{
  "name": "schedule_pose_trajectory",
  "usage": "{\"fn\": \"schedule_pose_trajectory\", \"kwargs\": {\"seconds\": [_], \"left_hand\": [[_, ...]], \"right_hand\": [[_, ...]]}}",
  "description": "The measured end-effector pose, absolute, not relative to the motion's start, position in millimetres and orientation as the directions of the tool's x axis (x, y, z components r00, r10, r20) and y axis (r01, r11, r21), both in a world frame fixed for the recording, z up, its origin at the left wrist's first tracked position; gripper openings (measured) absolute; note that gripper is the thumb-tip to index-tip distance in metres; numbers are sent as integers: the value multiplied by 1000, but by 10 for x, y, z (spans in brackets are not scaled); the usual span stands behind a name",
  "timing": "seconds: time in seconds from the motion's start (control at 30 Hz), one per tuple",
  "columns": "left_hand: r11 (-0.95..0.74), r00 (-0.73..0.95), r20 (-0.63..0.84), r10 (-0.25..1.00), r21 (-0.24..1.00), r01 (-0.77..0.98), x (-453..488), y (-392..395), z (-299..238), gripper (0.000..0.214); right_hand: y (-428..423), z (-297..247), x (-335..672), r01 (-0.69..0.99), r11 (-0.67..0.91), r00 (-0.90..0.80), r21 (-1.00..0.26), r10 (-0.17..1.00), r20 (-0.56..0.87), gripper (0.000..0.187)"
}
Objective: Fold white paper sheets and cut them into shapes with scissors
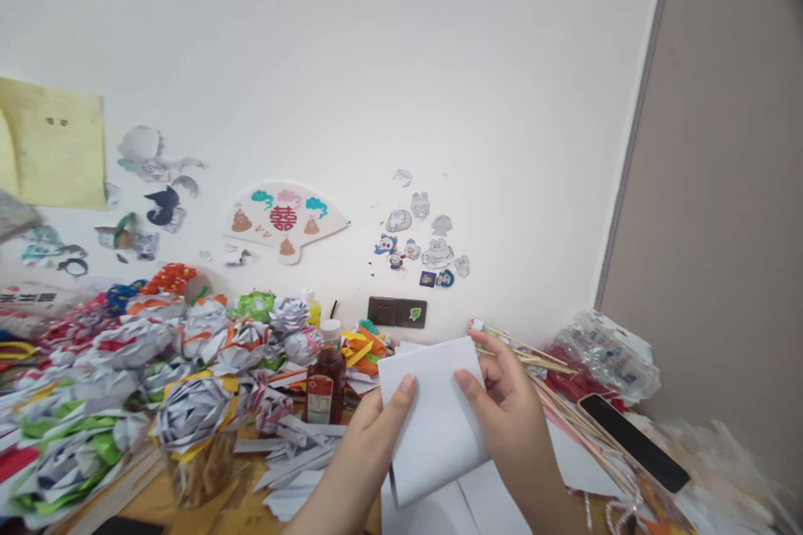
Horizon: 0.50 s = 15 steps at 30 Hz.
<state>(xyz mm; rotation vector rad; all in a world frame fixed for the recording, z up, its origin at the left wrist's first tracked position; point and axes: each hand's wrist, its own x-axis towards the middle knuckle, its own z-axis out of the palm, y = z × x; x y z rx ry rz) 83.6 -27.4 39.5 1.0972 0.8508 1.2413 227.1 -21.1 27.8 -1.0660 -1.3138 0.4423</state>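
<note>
A folded sheet of white paper (pixel 436 426) is held up above the table between my two hands. My left hand (pixel 380 426) grips its left edge, thumb lying on the front face and fingers hidden behind. On the opposite side my right hand (pixel 505 389) pinches the upper right part, its thumb on the front and its fingers curled behind the edge. Beneath the held piece, more white paper sheets (pixel 439 510) lie on the table.
Folded paper flowers (pixel 201 410) crowd the left side, with cut paper strips (pixel 301 451) beside them. A bottle of red-brown liquid (pixel 324 376) stands behind my left hand. To the right are wooden sticks (pixel 565 397), a black phone (pixel 633 441) and clear plastic packaging (pixel 606 355).
</note>
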Motion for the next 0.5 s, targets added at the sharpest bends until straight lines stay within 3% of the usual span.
{"fn": "schedule_pose_trajectory", "kwargs": {"seconds": [0.2,0.5], "left_hand": [[-29,171,76,982,965,-260,825,-271,405,45],[-16,193,71,979,961,-276,804,-281,412,39]], "right_hand": [[-215,292,2261,180,494,266,-851,808,525,43],[-227,288,2262,206,510,263,-835,793,550,45]]}}
